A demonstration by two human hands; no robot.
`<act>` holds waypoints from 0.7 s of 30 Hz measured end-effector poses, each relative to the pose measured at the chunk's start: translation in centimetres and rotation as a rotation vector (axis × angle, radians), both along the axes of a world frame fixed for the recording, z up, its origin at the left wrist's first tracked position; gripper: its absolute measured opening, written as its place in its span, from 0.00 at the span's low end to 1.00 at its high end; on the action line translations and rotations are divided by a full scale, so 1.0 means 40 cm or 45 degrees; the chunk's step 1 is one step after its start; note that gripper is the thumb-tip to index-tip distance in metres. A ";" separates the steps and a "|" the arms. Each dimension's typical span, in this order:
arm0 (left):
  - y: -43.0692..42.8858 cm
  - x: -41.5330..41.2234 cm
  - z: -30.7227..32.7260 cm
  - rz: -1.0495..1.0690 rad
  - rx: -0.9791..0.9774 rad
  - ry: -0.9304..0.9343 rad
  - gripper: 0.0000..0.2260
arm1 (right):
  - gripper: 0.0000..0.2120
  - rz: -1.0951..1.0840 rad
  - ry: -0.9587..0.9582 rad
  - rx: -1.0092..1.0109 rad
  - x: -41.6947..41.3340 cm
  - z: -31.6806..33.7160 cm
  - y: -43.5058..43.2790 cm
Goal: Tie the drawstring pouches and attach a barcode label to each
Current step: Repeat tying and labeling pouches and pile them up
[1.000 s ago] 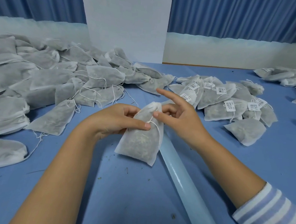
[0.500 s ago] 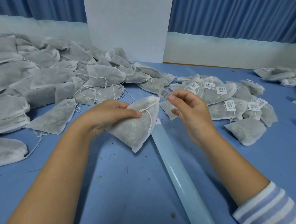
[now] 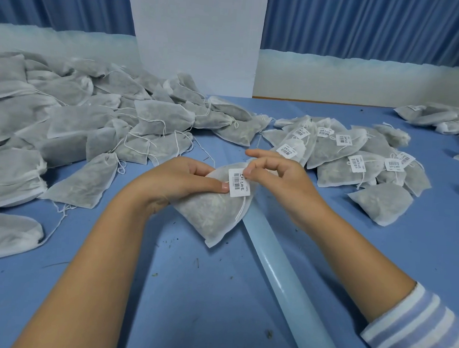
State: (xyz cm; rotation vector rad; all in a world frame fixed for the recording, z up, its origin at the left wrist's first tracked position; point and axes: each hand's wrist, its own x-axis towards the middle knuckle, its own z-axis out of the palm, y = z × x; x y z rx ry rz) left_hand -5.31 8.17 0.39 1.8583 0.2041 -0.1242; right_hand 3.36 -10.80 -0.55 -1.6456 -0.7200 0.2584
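Nearest, a striped sleeve (image 3: 412, 338) covers the right forearm. Beside it a pale tube (image 3: 283, 281) lies diagonally across the blue desk (image 3: 200, 307).

At mid-desk the left hand (image 3: 179, 181) grips the pouch (image 3: 209, 213), fingers curled round its upper end. The thumb lies flat, its tip touching the left edge of the barcode label (image 3: 239, 182). The label sits slightly tilted on the pouch's upper face. The right hand (image 3: 274, 177) pinches the label's upper right corner, index finger raised clear. Whether the label is fully stuck down cannot be told.

Assessment: the step in hand is fixing the label. The left thumb should keep the fabric taut while the right fingertips smooth from one edge across. This should avoid creases over the bars and keep the drawstring (image 3: 243, 206) out from beneath. The soft filling probably gives little backing, so pressing against the left palm is advisable.

Farther off, the unlabelled heap (image 3: 77, 119) lies to the left and the labelled pile (image 3: 346, 155) to the right, the two apart.
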 end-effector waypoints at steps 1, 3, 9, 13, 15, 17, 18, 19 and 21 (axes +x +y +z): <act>-0.001 0.000 0.000 -0.018 0.006 -0.001 0.15 | 0.06 -0.024 -0.040 -0.011 0.002 -0.003 -0.001; -0.001 0.000 0.001 -0.057 0.001 -0.002 0.14 | 0.07 -0.051 -0.113 -0.035 0.003 -0.008 -0.001; 0.003 -0.006 0.002 -0.136 -0.051 -0.013 0.20 | 0.10 -0.029 -0.329 -0.116 0.006 -0.024 -0.001; -0.015 0.006 -0.001 0.048 0.057 -0.054 0.15 | 0.17 -0.001 -0.420 -0.136 -0.002 -0.031 -0.001; -0.027 0.013 -0.005 0.081 0.034 -0.108 0.15 | 0.25 -0.002 -0.405 -0.125 -0.004 -0.028 0.001; -0.034 0.017 -0.008 0.113 -0.043 -0.145 0.13 | 0.27 -0.008 -0.292 -0.089 -0.005 -0.023 0.004; -0.036 0.018 -0.007 0.139 -0.088 -0.156 0.11 | 0.24 0.002 -0.221 -0.070 -0.005 -0.019 0.005; -0.036 0.021 -0.007 0.162 -0.130 -0.168 0.11 | 0.22 0.031 -0.143 -0.040 -0.004 -0.015 0.006; -0.038 0.025 -0.004 0.184 -0.202 -0.183 0.10 | 0.20 0.132 0.058 0.069 -0.005 -0.007 0.005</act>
